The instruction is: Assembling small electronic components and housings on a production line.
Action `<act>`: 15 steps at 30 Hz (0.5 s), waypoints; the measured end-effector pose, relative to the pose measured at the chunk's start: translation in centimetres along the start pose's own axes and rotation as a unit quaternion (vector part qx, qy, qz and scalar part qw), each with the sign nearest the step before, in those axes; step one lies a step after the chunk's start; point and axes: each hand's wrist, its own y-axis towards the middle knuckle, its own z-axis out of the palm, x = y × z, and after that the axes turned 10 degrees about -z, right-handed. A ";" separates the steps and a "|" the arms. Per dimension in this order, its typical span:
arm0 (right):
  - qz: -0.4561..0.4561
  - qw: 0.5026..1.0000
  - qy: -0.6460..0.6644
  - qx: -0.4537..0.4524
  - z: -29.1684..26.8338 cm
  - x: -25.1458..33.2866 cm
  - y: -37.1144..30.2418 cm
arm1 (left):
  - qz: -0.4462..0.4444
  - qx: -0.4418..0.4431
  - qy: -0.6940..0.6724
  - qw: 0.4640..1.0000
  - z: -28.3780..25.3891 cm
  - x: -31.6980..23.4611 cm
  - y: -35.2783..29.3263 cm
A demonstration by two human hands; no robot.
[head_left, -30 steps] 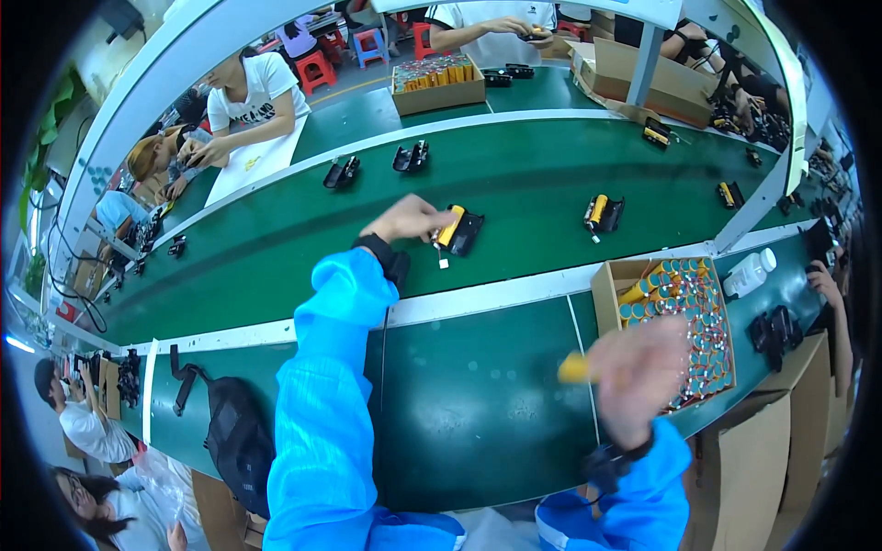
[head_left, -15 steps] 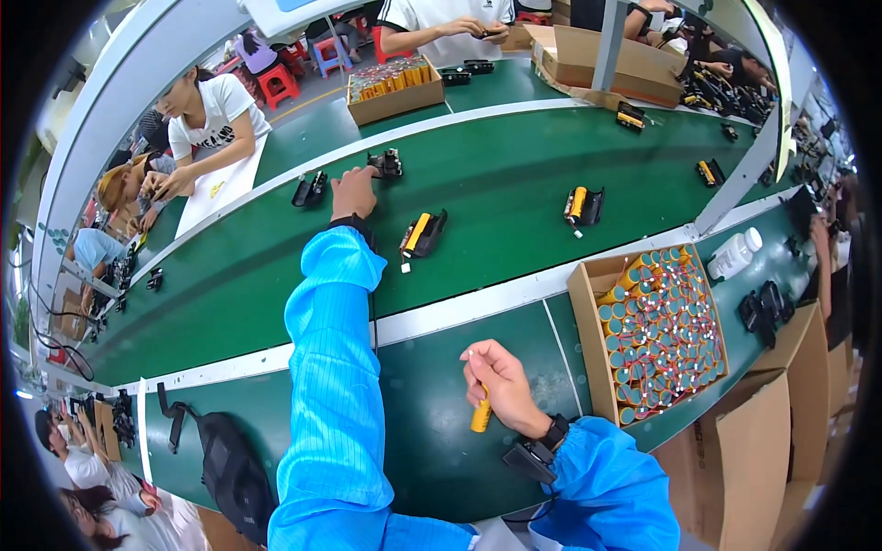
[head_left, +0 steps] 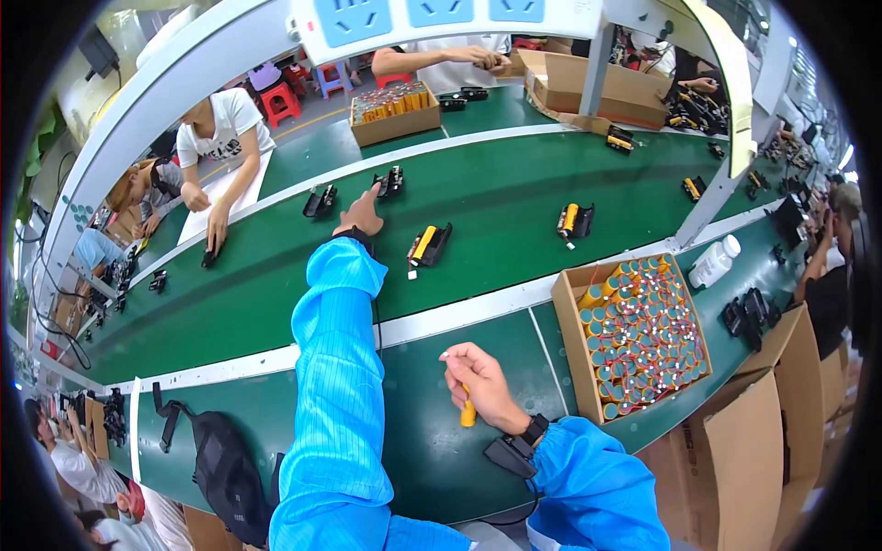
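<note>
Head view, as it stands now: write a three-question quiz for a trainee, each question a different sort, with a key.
1. Fill in: the wearer's ___ hand holds a yellow cylinder.
2. True or false: the white bottle is right of the nearer box of yellow cylinders.
3. What is the wearer's left hand nearest to?

Key: 1. right; 2. true; 3. a black casing.

left hand (head_left: 360, 219) stretched far forward, palm down; right hand (head_left: 484, 384) nearer body, curled
</note>
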 end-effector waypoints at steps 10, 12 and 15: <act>0.015 0.999 -0.022 0.028 0.2 0.1 0.2 | 0.090 -0.128 0.228 0.961 -1.8 -0.3 -1.3; 0.009 1.000 -0.027 0.004 0.2 0.0 -0.1 | 0.204 -0.259 0.199 0.923 -2.3 0.7 -3.4; 0.002 1.000 -0.024 -0.020 0.0 0.4 -0.3 | 0.236 -0.243 0.140 0.930 -4.6 1.0 -8.3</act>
